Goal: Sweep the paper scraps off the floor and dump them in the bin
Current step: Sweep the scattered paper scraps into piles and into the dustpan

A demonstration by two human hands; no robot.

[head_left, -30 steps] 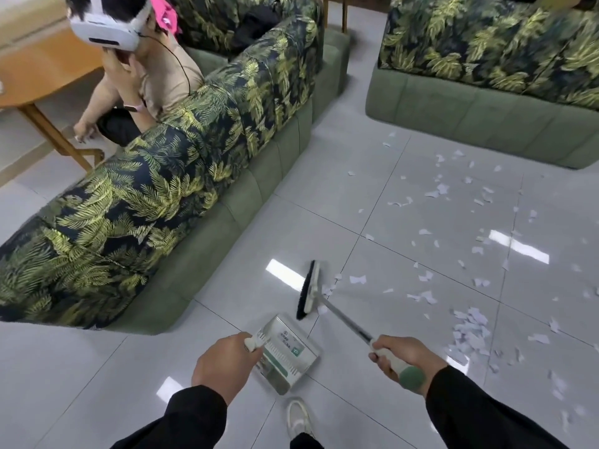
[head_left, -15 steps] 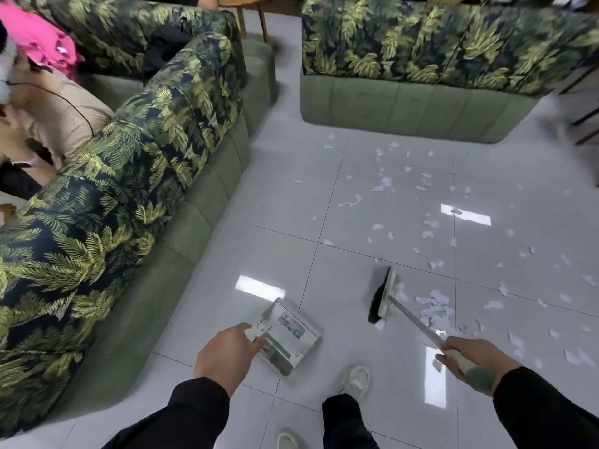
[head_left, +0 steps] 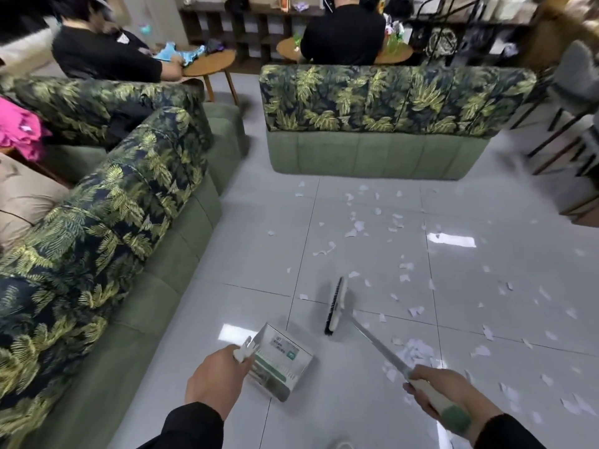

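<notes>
Dustpan (head_left: pixel 278 364) lies left of broom (head_left: pixel 335 307); scraps (head_left: pixel 411 350) right.

You stand in a shared lounge: leaf-print sofas (head_left: pixel 382 115) ring a tiled floor (head_left: pixel 252 254), people sit at round wooden tables (head_left: pixel 210 64), shelves (head_left: pixel 246 24) behind.

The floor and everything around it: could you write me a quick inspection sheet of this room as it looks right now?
Surface: glossy white tiled floor, with ceiling lights reflected in it.
Job's things: paper scraps scattered widely, with a denser pile near the right hand; broom with its head on the floor; dustpan, no scraps visible in it. No bin seen.
Clutter: pink cloth at the left edge.
Grippers: left hand grips the dustpan handle; right hand grips the broom handle.
Cables: nothing seen.
Surroundings: leaf-print sofas on the left and straight ahead; two seated people at round wooden tables behind; shelving along the back wall.
</notes>
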